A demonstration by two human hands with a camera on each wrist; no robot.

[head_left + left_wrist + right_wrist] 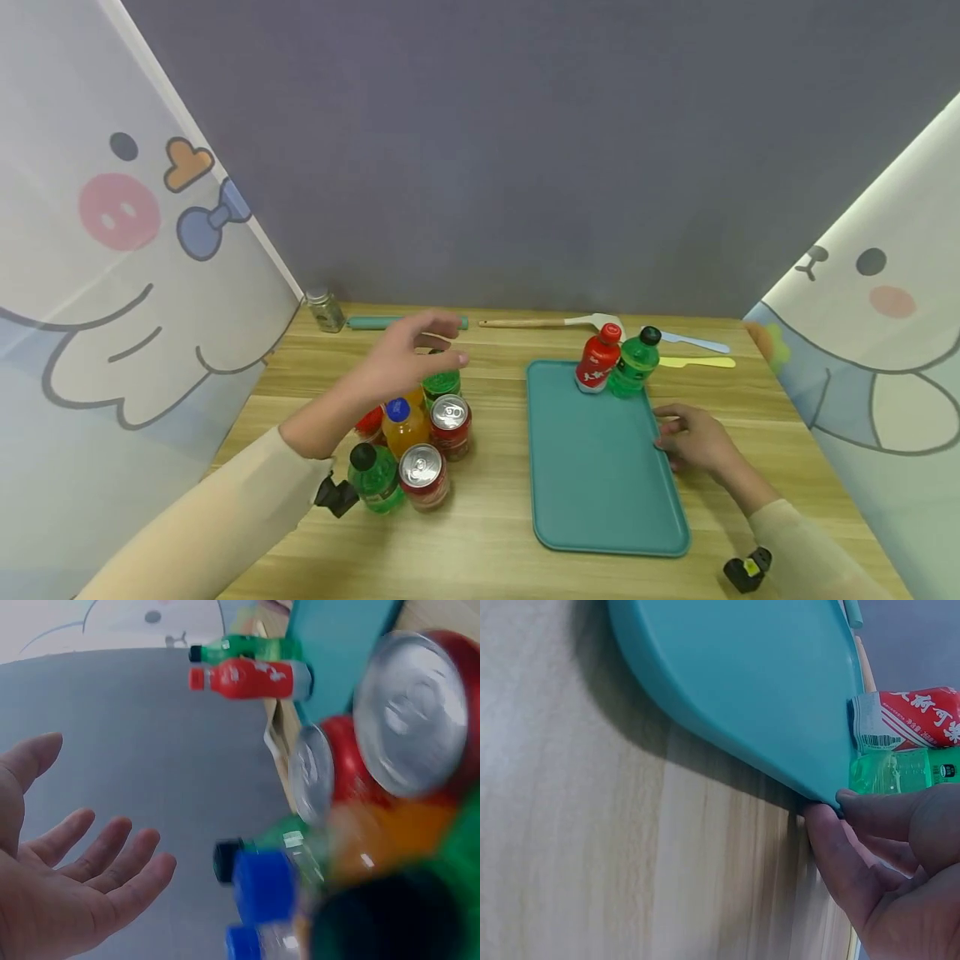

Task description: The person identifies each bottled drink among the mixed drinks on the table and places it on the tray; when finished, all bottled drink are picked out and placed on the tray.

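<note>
My left hand (408, 354) hovers over a cluster of drinks at the left, its fingers loosely spread and holding nothing. In that cluster stand red cans (423, 477) with silver tops, green bottles (375, 482) with dark caps and orange bottles (264, 889) with blue caps. At the right, my right hand (697, 439) pinches the right rim of a teal tray (600, 475) between thumb and fingers. A red bottle (597, 362) and a green bottle (634, 368) stand side by side at the tray's far right corner.
Along the table's back edge lie a teal rod (371, 322), a white-headed spatula with a wooden handle (525, 322), a yellow knife (697, 362) and a light blue knife (697, 342). A small glass jar (326, 312) stands at the back left. A grey wall (480, 167) rises behind.
</note>
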